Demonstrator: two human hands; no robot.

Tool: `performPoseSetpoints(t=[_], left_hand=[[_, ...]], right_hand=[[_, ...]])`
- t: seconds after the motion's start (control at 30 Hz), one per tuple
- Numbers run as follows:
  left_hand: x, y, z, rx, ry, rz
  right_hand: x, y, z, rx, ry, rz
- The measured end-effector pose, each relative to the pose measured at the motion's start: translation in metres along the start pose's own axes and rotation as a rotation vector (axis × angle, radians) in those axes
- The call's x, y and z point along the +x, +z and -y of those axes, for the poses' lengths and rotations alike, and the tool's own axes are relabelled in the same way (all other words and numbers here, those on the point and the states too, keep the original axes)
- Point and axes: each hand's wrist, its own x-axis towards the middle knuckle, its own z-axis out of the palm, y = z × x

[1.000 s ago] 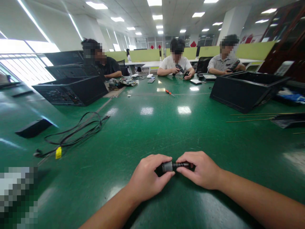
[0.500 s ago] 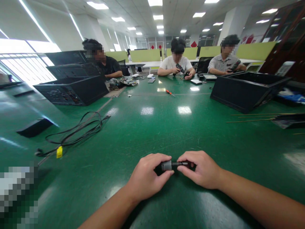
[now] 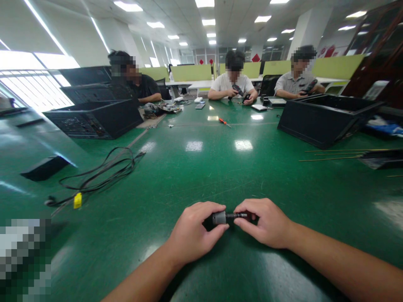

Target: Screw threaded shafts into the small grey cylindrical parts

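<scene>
A dark metal part with a thick grey collar (image 3: 219, 217) and a thin, ridged shaft (image 3: 236, 215) lies level between my hands, low over the green table (image 3: 201, 176). My left hand (image 3: 197, 233) is closed on the collar end, thumb below and fingers above. With thumb and forefinger, my right hand (image 3: 267, 224) pinches the shaft from the other side. The collar's far left end is partly hidden in my left hand, and the shaft's tip is shaded by my right fingers.
Looped black cable (image 3: 103, 172) with a yellow tag (image 3: 77, 201) lies at left. An orange screwdriver (image 3: 224, 122) rests farther back. Black computer cases stand left (image 3: 94, 119) and right (image 3: 324, 119), with thin brass-coloured rods (image 3: 333, 158) near the right one. Three people sit across the table.
My hands and the metal part hold almost the same pose. The whole view has shifted very slightly.
</scene>
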Motion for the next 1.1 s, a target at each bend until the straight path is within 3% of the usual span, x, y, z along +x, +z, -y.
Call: performPoseSetpoints(t=[1.1], left_hand=[[0.0003,-0.0009,0.0019,-0.015,-0.014,-0.015]], right_hand=[[0.0008,-0.0018,-0.0024,0.027,0.041,0.028]])
